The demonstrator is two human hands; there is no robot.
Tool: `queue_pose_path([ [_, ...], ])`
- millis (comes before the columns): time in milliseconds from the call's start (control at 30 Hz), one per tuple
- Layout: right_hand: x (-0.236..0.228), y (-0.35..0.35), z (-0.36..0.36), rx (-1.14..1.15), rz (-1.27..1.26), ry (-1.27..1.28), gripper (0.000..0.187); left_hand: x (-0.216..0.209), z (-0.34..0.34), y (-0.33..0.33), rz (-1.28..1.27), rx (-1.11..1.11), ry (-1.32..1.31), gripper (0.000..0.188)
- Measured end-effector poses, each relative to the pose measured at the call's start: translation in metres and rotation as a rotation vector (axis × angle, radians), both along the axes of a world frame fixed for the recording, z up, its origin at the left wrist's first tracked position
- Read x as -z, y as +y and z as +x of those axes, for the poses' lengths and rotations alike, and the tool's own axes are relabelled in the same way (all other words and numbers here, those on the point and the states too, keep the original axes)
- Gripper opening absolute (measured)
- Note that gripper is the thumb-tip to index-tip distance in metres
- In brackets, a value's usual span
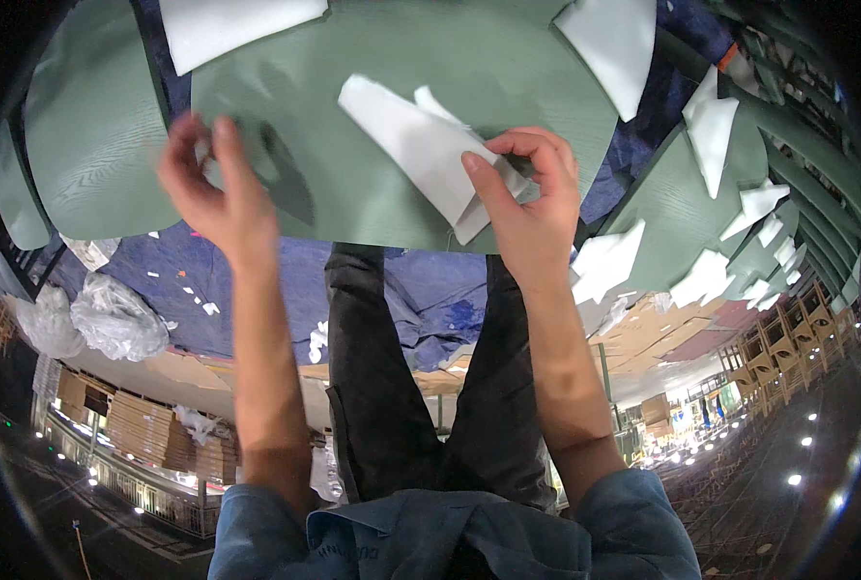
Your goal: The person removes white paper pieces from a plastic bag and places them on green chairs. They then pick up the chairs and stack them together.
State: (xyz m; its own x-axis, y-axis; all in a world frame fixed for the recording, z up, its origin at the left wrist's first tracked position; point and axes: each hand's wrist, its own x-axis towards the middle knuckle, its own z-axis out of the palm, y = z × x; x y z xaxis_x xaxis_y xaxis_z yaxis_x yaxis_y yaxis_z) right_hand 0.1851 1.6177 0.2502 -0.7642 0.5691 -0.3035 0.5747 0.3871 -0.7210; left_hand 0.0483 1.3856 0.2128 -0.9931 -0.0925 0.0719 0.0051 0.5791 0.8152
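Held by one hand only, the white sheet (401, 140) could slip or crease

The right hand (539, 198) has its grip near the sheet's lower end, thumb and forefinger pinching the white material. The left hand (220, 198) is blurred; its thumb and forefinger stand apart, with nothing visible between them. The sheet slants over the green panel (329, 58), its lower tip close to the panel's near edge; whether the two touch, I cannot tell.

With its upper end unsupported, the sheet could swing or fold over. A hard pinch might crease or tear it, and the narrow flap (435, 101) beside it could catch. If the pinch loosens so near the edge, the sheet might slide down onto the blue cloth (286, 280).

Small dark lettering shows on the blue shirt (406, 527). I see no label or writing on the sheet or panel.
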Motion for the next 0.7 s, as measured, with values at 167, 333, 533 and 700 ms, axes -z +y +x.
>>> queue_pose_path([
  [167, -0.025, 0.003, -0.020, 0.263, -0.527, -0.021, 0.026, -0.042, 0.130, 0.064, 0.198, -0.190, -0.510, 0.025],
  [333, -0.046, 0.015, -0.024, 0.432, -0.684, 0.294, 0.021, -0.039, 0.151, 0.129, -0.290, 0.041, -0.472, 0.065],
  [533, -0.059, 0.048, 0.009, 0.699, -0.554, 0.388, 0.019, -0.034, 0.132, 0.134, -0.533, 0.241, -0.465, 0.035],
  [700, -0.048, 0.049, 0.087, 0.862, -0.647, 0.304, 0.019, -0.051, 0.092, 0.047, 0.344, -0.016, -0.728, 0.023],
])
